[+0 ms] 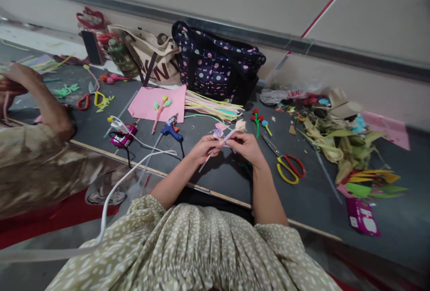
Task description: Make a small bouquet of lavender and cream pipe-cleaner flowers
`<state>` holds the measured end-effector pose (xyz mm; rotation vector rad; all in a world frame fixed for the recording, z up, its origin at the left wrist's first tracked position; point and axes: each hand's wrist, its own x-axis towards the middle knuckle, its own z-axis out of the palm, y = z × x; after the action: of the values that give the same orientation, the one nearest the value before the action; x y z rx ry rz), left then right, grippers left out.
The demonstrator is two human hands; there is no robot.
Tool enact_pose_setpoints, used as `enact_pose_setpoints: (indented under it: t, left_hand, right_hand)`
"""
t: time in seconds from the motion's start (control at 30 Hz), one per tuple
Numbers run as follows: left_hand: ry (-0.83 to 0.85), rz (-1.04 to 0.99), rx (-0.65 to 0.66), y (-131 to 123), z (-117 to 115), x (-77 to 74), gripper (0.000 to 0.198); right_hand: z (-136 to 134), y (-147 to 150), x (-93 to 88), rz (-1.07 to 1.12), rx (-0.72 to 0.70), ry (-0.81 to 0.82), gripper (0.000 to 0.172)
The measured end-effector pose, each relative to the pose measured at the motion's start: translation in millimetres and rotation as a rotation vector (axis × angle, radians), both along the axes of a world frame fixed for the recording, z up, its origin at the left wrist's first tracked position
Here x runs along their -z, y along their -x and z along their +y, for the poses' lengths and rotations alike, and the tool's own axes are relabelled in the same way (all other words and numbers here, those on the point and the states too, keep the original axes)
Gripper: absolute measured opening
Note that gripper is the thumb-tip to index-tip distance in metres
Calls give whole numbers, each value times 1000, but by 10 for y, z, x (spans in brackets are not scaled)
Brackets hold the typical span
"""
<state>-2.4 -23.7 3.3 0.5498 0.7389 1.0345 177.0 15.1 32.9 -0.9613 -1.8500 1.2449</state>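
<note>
Both my hands meet over the dark table [235,179], near its front edge. My left hand [204,147] is closed around a thin pale stick that bears a small purple pom-pom flower [218,133]. My right hand [247,145] pinches a second stick topped with a cream pom-pom flower [240,124]. The two stems cross between my fingers. A small pink paper piece [221,126] lies just behind my hands.
Red-and-yellow scissors [289,166] lie right of my hands; a blue glue gun [171,128] and pink paper sheet [157,102] lie to the left. A polka-dot bag [215,64], corn husks [339,141] and a pink packet [363,217] are about. Another person's arm [40,98] rests far left.
</note>
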Motion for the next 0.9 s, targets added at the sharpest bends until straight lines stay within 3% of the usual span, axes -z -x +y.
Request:
enact_pose_setpoints:
  t: [0.13, 0.37, 0.5, 0.57, 0.67, 0.77, 0.83, 0.9]
  left_hand:
    - [-8, -12, 13, 14, 7, 34, 27]
    - [113, -215, 229, 12, 14, 83, 19]
    - [170, -224, 277, 18, 52, 137, 15]
    - [154, -147, 235, 26, 76, 176, 20]
    - [24, 88, 65, 28, 90, 216, 31]
    - [-187, 430, -231, -3, 67, 202, 43]
    - [-340, 699, -355, -44, 49, 172, 40]
    - [-465, 819, -360, -90, 46, 154, 32]
  right_hand:
    - [27, -8, -9, 35, -42, 60, 21]
    - [41, 23, 80, 165, -134, 222, 27]
    - [58, 28, 175, 216, -111, 289, 24]
    - [84, 34, 248, 221, -69, 301, 23]
    - [137, 66, 364, 240, 32, 352, 24]
    - [188, 130, 461, 297, 225, 392, 24]
    - [211, 177, 521, 297, 291, 424, 24]
    - [224, 215, 588, 323, 313, 458, 26]
